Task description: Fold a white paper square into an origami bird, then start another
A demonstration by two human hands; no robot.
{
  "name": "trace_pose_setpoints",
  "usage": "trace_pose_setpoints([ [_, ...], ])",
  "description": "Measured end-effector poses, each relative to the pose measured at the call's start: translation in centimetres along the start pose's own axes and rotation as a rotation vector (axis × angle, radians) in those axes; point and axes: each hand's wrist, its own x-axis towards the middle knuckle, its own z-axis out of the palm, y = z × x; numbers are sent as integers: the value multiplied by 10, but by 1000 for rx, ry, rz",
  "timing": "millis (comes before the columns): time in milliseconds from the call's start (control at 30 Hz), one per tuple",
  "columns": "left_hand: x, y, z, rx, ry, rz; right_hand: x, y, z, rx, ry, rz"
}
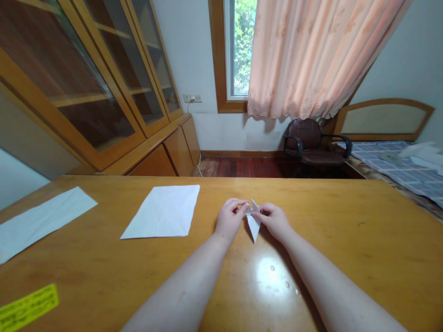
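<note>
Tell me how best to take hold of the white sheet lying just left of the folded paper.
I'd pinch the white sheet by its right edge, coming low from the right. It lies flat on the table, so a thin edge seems the best hold, and that one faces the left grip, which pinches the folded paper.

White folded paper point(254, 227) contrasts with a honey-brown desk point(363, 249), yellow label point(30, 306), peach-pink floral curtain point(304, 55), maroon armchair point(304, 134) and blue checked bedsheet point(411, 175).
</note>
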Motion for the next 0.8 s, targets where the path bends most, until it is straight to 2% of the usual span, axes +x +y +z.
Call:
trace_pose_setpoints([
  [300, 0, -1, 4, -66, 2, -89, -1, 1, 1, -48, -72, -35],
  [800, 1, -2, 5, -107, -21, -156, -1, -2, 0, -49, -74, -65],
])
